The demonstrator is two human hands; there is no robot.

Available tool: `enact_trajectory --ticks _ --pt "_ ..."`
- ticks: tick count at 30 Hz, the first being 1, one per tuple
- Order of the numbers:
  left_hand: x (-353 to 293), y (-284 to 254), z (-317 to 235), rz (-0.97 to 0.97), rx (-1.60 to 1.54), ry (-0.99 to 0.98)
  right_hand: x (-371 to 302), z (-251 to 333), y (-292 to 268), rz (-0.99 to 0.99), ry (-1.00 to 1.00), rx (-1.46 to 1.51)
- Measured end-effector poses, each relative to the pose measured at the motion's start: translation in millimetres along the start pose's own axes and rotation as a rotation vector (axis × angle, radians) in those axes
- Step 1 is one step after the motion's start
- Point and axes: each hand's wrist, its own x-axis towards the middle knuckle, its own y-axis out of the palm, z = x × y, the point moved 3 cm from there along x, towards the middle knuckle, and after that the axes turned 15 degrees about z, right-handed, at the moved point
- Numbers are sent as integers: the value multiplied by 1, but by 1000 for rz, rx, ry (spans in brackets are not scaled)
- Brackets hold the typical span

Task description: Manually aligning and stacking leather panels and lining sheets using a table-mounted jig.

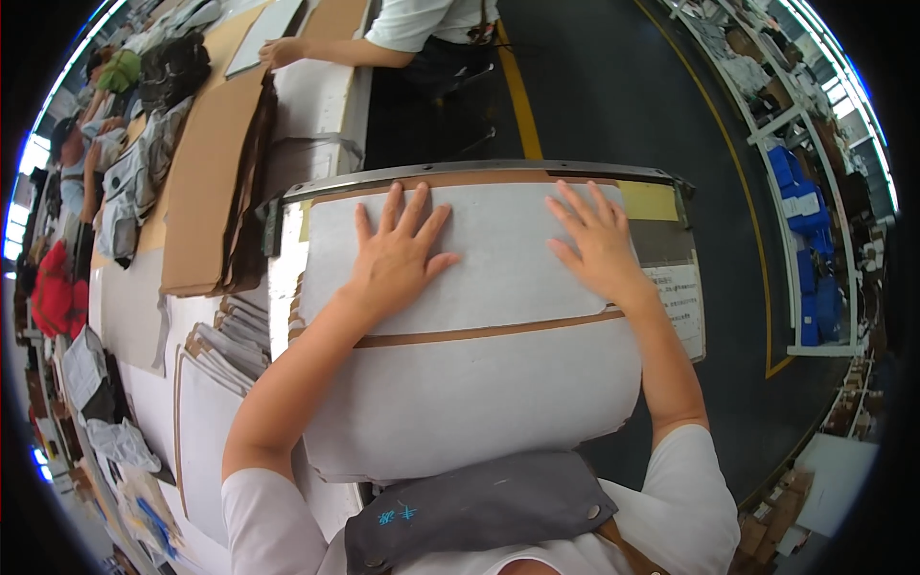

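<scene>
"Lying nearest, is the white panel (470, 402) seeming heavy?"

"Light, probably, and stiff; its side edges are offering hold."

"And beyond?"

"Left hand (395, 261) and right hand (602, 251) are resting open on the farther panel (498, 268), before the metal bar (479, 167)."

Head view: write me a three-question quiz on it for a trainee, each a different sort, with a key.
1. The left hand lies on which thing?
A) the brown cardboard stack
B) the upper white sheet
C) the shoulder bag
2. True or false: the right hand is balled into a fist.
3. On which side of the picture are the blue bins?

Key:
1. B.
2. False; it lies spread open on the same sheet.
3. The right side, on a white rack.
</scene>
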Motion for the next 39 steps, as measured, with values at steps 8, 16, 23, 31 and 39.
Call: enact_trajectory --ticks 8,16,23,31,39 --pt "-1 2 0 22 24 0 -1 2 -1 -43 -53 8" --pt "-2 3 -1 -21 35 27 -2 2 -1 -27 -48 33" --pt "-7 0 3 -3 11 -31 3 4 1 -28 -56 52" --pt "-15 7 4 -14 -25 -137 -3 0 -5 36 -27 25" --pt "-18 5 10 -26 -25 -111 1 5 -6 70 -20 32"
